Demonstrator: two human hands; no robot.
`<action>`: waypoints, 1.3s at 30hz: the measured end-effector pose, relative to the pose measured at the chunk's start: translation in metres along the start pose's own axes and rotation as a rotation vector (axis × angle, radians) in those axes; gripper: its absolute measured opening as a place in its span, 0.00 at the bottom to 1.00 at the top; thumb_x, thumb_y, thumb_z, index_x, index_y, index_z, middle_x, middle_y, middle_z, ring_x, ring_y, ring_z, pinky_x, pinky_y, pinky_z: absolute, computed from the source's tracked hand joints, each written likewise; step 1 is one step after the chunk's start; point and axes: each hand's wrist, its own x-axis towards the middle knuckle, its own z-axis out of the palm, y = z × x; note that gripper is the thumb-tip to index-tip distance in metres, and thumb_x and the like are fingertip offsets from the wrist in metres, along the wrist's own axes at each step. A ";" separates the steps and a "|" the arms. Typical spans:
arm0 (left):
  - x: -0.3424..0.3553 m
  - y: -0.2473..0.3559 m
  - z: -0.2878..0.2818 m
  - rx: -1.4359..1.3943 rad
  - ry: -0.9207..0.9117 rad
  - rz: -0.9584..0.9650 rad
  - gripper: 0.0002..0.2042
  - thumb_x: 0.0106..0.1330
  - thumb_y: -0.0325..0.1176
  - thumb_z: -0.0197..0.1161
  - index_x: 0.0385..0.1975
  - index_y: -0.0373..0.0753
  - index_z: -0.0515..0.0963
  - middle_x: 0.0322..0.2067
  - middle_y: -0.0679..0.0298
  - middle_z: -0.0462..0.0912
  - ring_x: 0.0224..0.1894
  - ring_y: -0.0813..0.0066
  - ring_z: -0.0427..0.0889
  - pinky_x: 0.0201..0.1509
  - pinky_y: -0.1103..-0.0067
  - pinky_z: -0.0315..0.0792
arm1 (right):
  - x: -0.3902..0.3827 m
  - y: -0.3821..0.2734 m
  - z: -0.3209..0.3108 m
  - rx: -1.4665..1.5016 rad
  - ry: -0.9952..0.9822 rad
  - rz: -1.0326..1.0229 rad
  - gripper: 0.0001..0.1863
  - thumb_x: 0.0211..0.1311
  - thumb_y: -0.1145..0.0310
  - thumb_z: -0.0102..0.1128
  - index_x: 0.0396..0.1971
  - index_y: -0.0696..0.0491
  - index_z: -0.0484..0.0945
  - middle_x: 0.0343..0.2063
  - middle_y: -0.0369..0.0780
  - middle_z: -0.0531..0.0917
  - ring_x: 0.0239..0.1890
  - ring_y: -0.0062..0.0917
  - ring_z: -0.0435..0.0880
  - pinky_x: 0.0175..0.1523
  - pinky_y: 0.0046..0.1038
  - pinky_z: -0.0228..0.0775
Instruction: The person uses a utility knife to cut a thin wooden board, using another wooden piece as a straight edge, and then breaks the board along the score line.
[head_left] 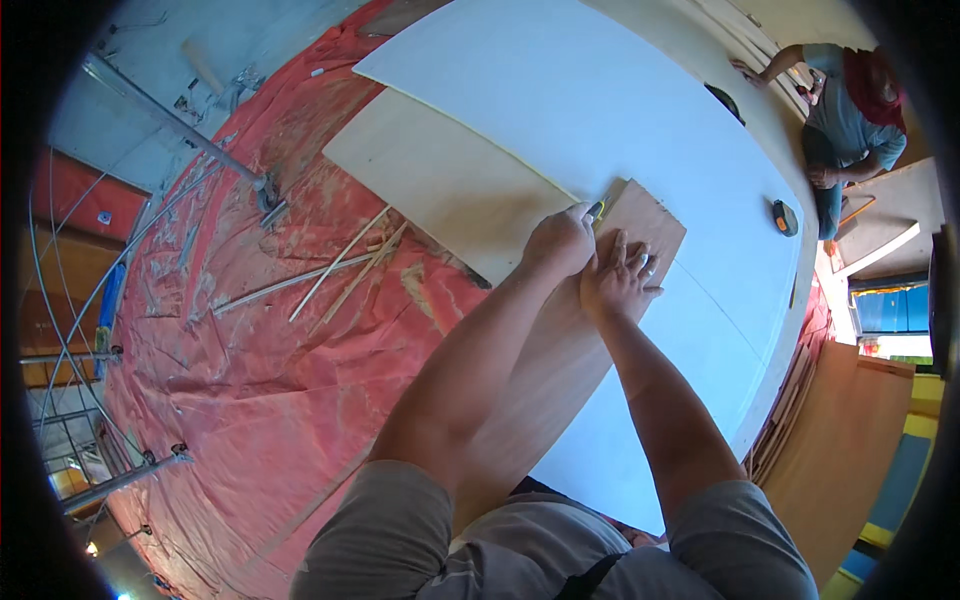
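My left hand (562,240) is closed around a utility knife (597,210), of which only a small yellowish and dark end shows. The knife is at the left edge of a long brown wooden board (545,375), near its far end. My right hand (620,280) lies flat on that board with its fingers spread. Beneath the board is a large white sheet (540,80). To the left of my left hand extends a beige panel (430,175), bordering the white sheet along a straight edge. A thin line runs across the white sheet right of the board.
A tape measure (785,217) rests near the sheet's right edge, a dark object (724,103) farther back. Thin wooden strips (340,265) lie on a dusty red tarp (280,370). Metal poles (170,125) stand left. Another person (850,120) crouches at the far right; brown panels (835,440) lean nearer.
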 end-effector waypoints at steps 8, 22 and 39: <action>0.007 0.011 0.017 0.070 -0.051 -0.014 0.20 0.76 0.38 0.46 0.61 0.39 0.78 0.50 0.44 0.84 0.53 0.45 0.83 0.60 0.58 0.75 | -0.001 0.000 -0.007 0.047 -0.035 -0.001 0.41 0.71 0.40 0.43 0.79 0.42 0.50 0.79 0.52 0.48 0.81 0.52 0.39 0.71 0.76 0.33; 0.008 0.019 0.017 0.154 -0.058 -0.035 0.20 0.76 0.40 0.45 0.62 0.43 0.76 0.46 0.45 0.86 0.50 0.44 0.85 0.56 0.55 0.77 | -0.002 0.002 -0.007 0.079 -0.044 -0.035 0.47 0.64 0.40 0.53 0.79 0.42 0.49 0.78 0.53 0.48 0.81 0.54 0.38 0.70 0.77 0.34; -0.014 0.031 -0.002 0.244 -0.215 -0.113 0.19 0.76 0.37 0.46 0.59 0.39 0.77 0.51 0.44 0.84 0.54 0.45 0.83 0.60 0.57 0.76 | -0.003 0.005 -0.006 0.055 -0.040 -0.035 0.46 0.66 0.37 0.50 0.79 0.42 0.50 0.78 0.53 0.47 0.80 0.54 0.37 0.71 0.76 0.32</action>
